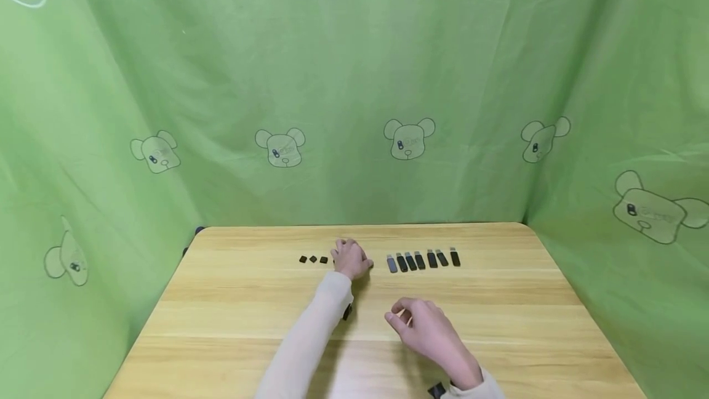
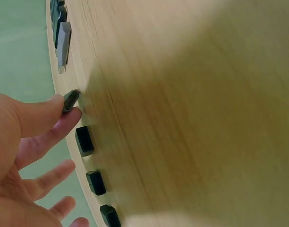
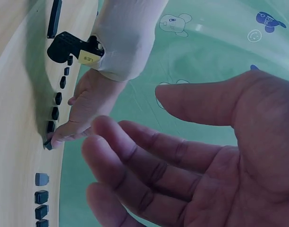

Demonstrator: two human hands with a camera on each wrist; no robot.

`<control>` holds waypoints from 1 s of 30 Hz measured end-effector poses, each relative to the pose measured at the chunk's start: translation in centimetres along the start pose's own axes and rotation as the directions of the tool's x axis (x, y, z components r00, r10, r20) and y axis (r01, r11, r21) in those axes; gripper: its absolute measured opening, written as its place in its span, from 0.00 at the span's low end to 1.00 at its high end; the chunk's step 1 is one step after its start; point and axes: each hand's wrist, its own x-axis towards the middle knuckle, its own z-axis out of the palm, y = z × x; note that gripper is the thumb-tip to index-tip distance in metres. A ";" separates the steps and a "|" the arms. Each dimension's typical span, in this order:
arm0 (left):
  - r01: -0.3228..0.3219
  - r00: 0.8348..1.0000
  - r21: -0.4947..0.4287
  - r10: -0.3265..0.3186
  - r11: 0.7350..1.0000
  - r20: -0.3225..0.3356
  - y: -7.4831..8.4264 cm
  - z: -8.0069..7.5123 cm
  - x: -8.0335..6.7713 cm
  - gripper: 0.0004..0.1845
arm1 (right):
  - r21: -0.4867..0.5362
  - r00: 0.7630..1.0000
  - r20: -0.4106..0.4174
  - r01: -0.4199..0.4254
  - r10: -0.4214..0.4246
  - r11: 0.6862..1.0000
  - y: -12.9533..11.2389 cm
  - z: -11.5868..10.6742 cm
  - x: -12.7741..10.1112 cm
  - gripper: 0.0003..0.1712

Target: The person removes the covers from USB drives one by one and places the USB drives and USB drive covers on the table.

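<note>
Fingers of the left hand (image 1: 351, 258) reach to the far middle of the counter (image 1: 232, 313), where thumb and forefinger pinch a small dark cap (image 2: 71, 100) right at the wood surface; the wrist view shows the cap held between the two fingertips, tilted, with the other fingers spread loose below it. Just beside that hand, on its left in the head view, a short row of small dark caps (image 1: 312, 259) lies on the counter, each a little apart from the next; the left wrist view shows three of them in a line close to the pinched one. On the other side of the hand, slightly apart from it, a row of USB sticks (image 1: 422, 260) lies side by side, mostly dark, the nearest one grey, their metal ends pointing away from the person. Nearer the person, the right hand (image 1: 423, 325) hovers over the middle of the counter, well clear of both rows, its fingers loosely bent and holding nothing; the right wrist view shows its palm open and empty. Both arms wear pale long sleeves, and a small black device with a yellow label (image 3: 71, 47) is strapped under the left wrist. Behind the counter and on both sides hangs a green curtain (image 1: 354, 109) printed with bear heads and smiley faces.
</note>
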 end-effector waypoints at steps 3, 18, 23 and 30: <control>0.014 1.000 0.007 -0.014 1.000 0.012 -0.1 0.0 0.1 0.15 | 0.009 1.000 0.001 -0.003 0.003 1.000 -0.2 -0.2 -0.1 0.07; -0.104 0.943 0.269 0.009 0.958 0.334 0.6 -1.5 -2.7 0.41 | 0.062 0.999 0.043 0.023 -0.026 0.998 0.1 -0.7 -0.4 0.08; -0.103 0.906 0.308 -0.038 0.946 0.422 1.0 -1.6 -4.7 0.46 | 0.086 0.997 0.068 0.036 -0.042 0.996 0.3 -0.7 -0.4 0.09; -0.070 0.893 0.280 -0.064 0.958 0.446 1.7 -2.9 -6.2 0.45 | 0.121 0.991 0.112 0.057 -0.071 0.991 0.5 -0.8 -0.5 0.09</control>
